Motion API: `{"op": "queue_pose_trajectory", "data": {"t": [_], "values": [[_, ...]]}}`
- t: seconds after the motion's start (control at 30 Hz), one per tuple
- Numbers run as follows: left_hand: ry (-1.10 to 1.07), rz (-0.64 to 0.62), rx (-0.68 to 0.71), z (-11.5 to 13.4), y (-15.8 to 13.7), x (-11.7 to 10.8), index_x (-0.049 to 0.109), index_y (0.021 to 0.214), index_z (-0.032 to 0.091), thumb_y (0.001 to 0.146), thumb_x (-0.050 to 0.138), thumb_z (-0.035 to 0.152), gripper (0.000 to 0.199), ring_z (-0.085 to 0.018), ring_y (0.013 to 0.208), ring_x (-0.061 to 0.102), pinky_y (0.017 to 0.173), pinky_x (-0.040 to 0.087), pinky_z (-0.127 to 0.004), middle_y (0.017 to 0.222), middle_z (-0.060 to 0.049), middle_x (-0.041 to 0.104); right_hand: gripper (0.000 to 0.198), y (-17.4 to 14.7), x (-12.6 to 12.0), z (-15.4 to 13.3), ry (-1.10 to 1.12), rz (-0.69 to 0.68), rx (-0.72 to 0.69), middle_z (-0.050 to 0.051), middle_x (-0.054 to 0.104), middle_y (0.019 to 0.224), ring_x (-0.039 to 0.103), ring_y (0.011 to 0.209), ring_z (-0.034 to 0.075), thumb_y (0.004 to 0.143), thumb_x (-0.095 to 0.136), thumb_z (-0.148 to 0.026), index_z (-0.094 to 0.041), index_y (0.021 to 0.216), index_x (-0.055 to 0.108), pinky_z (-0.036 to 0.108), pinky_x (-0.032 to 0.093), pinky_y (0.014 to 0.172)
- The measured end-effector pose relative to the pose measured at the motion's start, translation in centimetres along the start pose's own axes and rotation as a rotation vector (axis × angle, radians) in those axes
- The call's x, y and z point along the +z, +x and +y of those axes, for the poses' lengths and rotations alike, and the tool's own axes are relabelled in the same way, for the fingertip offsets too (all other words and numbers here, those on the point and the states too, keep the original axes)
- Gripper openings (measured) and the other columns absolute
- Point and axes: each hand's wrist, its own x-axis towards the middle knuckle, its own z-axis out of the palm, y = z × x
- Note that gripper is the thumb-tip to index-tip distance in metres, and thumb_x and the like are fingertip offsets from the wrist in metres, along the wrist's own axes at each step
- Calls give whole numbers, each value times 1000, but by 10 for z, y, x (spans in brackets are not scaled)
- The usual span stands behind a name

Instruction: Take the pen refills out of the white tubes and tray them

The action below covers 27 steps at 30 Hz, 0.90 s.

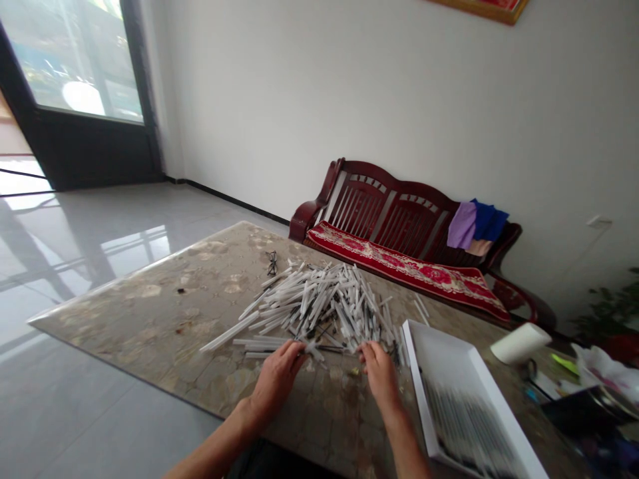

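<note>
A heap of slim white translucent tubes (319, 293), with dark thin rods among them, lies on the patterned table (200, 313). At its near edge my left hand (280, 370) is closed, fingertips pinched at the left end of a thin dark rod (330, 348). A blurred whitish piece (314, 354) shows beside those fingers. My right hand (378, 370) pinches near the rod's other end, its fingertips against the heap. What exactly lies inside each pinch is partly hidden. Right of that hand, a white open box (418, 392) holds many slim tubes in a row.
Black twist ties or wires (272, 263) lie beyond the heap. A white roll (520, 343), a dark cylindrical container (589, 409) and a plastic bag (599, 366) stand at the right. Behind the table is a wooden bench (394, 199) with a red cushion (399, 259).
</note>
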Motion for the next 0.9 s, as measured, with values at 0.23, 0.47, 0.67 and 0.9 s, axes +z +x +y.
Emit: {"op": "queue_pose_trajectory", "data": {"t": [0.23,0.47,0.67,0.9], "values": [[-739,205,-573,2,5,3,62,88,19,77,71,47,31,-18,60,65,55,52,-27,67,2,65,19,15,4,13,-298,-16,-161,5,72,91,69,85,19,86,56,-15,-24,86,72,26,47,73],[-939,248,-805,9,0,9,64,84,17,62,84,50,44,-20,67,69,59,55,-27,68,0,69,17,22,14,-7,-647,-122,-197,7,71,95,70,79,20,87,60,-11,-24,88,69,26,47,64],[-1029,303,-905,11,1,9,66,85,17,58,85,52,48,-19,69,70,63,57,-28,72,0,70,37,27,18,-24,-784,-235,-180,15,72,99,73,74,24,86,44,2,-21,103,68,31,49,61],[-1114,371,-990,13,4,8,68,82,15,50,92,44,50,-17,67,70,60,55,-24,69,0,70,37,44,1,-35,-679,-263,-143,16,73,98,72,87,25,80,53,4,-17,109,65,30,49,70]]}}
